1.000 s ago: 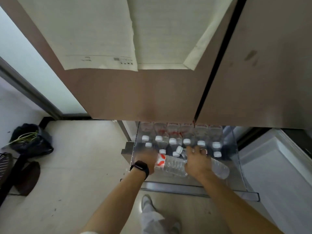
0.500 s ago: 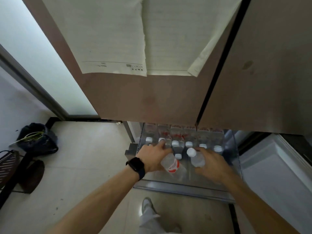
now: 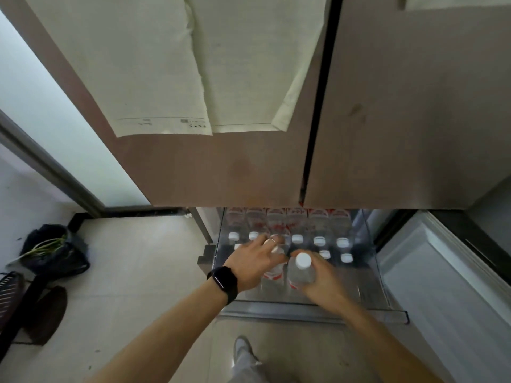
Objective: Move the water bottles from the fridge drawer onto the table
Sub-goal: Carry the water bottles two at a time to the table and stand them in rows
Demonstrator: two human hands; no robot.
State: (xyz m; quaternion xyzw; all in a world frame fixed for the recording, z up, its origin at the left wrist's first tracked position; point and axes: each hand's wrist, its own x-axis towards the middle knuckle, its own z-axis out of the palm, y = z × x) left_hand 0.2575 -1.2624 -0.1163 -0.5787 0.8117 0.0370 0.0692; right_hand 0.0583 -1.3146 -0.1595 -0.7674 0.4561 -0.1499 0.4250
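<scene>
Both bottles have swung upright since a moment ago: our right hand clamps the clear bottle below its cap and our left hand curls over the red-labelled bottle, both held vertical inside the fridge drawer, we judge, to lift clear of the standing rows.

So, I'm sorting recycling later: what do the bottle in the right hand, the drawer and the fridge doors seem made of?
The bottle in the right hand: clear plastic, see-through, with a white opaque cap. The drawer: transparent hard plastic by the look, with see-through walls and a glossy rim. The fridge doors: probably brushed metal or a coated panel, with a matt brownish sheen; I cannot say which.
</scene>
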